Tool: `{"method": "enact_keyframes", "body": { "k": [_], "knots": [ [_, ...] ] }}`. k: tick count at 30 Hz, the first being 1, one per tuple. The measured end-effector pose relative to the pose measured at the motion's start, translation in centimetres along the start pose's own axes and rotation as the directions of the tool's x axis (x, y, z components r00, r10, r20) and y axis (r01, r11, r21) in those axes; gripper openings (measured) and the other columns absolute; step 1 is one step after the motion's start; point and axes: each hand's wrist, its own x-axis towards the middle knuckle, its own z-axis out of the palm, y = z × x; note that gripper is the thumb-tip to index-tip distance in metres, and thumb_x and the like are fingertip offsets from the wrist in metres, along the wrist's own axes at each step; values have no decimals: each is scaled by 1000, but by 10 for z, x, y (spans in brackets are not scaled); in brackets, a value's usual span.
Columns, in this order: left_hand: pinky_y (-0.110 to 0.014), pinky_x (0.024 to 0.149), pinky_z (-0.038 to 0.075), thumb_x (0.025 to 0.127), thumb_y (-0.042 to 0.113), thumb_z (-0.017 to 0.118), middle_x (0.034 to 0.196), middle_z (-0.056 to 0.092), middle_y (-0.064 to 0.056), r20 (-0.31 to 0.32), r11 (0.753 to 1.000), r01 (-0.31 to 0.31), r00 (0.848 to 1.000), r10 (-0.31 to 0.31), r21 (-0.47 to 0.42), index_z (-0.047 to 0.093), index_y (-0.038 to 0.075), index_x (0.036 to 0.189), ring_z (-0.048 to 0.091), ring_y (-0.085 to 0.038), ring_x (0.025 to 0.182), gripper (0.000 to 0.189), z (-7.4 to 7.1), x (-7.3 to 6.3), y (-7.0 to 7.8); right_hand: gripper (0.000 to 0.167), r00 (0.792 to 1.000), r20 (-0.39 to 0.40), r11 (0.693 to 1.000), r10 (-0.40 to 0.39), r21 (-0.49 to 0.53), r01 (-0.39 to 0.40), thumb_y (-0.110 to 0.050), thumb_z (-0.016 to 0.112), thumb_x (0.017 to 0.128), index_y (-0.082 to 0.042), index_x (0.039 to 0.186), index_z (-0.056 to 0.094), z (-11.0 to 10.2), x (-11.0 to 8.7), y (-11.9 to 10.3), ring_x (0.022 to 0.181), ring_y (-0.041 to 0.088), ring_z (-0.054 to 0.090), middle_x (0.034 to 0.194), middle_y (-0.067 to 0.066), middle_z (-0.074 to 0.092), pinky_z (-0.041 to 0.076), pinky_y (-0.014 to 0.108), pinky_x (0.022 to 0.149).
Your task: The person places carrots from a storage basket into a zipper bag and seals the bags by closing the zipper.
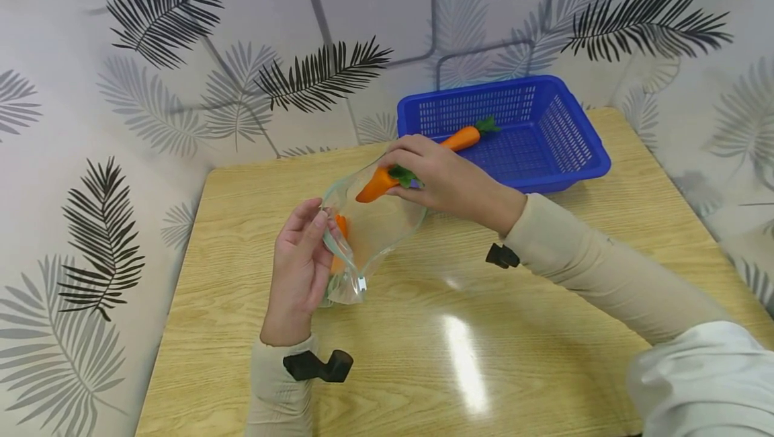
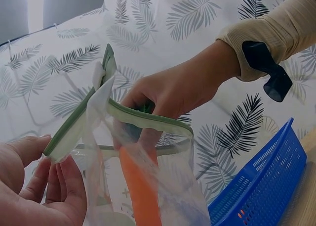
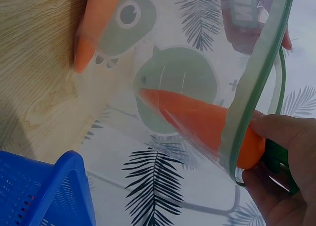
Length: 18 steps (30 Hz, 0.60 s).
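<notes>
My left hand (image 1: 299, 265) pinches the rim of a clear zip bag (image 1: 387, 225) between thumb and fingers, and the bag's mouth gapes. My right hand (image 1: 438, 178) grips a toy carrot (image 1: 376, 185) by its leafy green top. In the right wrist view most of that carrot (image 3: 192, 114) lies inside the bag, tip inward, while the top end is at the green-edged mouth (image 3: 256, 87). A second carrot (image 3: 96, 25) is at the bottom of the bag, partly hidden by the left hand in the head view.
Behind the right hand stands a blue plastic basket (image 1: 580, 161) with another carrot (image 1: 462, 138) in it, partly covered by that hand. Everything is over a wooden table (image 1: 230, 222) that meets a leaf-patterned wall covering (image 1: 375, 13).
</notes>
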Motion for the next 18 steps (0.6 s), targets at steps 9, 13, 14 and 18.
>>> {"method": "enact_keyframes", "body": {
  "k": [9,13,14,18],
  "knots": [
    [-20,75,52,91,-4,54,101,53,-10,2,1000,-6,1000,6,10,55,0,112,57,-16,83,22,-1,1,0,40,999,-35,999,-40,-3,40,-29,71,83,-4,114,61,0,-2,-4,103,18,51,111,7,56,44,26,91],
    [-20,75,52,92,-4,53,101,54,-9,4,1000,-6,1000,6,14,55,0,113,57,-15,83,22,-1,0,0,33,997,-64,999,-52,0,52,-25,70,85,-4,109,62,-1,-3,-4,100,18,53,107,7,58,45,27,90],
    [-20,75,52,92,-4,53,102,54,-10,5,1000,-6,1000,6,14,55,0,113,57,-15,84,22,-1,0,0,31,996,-71,999,-49,2,49,-23,70,84,-4,108,63,-2,-4,-4,99,18,53,106,7,58,45,26,89],
    [-20,75,52,92,-4,53,101,55,-10,6,1000,-7,1000,7,9,55,0,113,57,-16,83,22,-1,-1,1,26,996,-87,999,-32,3,33,-19,70,85,-4,105,64,-4,-6,-4,96,15,54,104,5,59,46,25,85]
  ]
}}
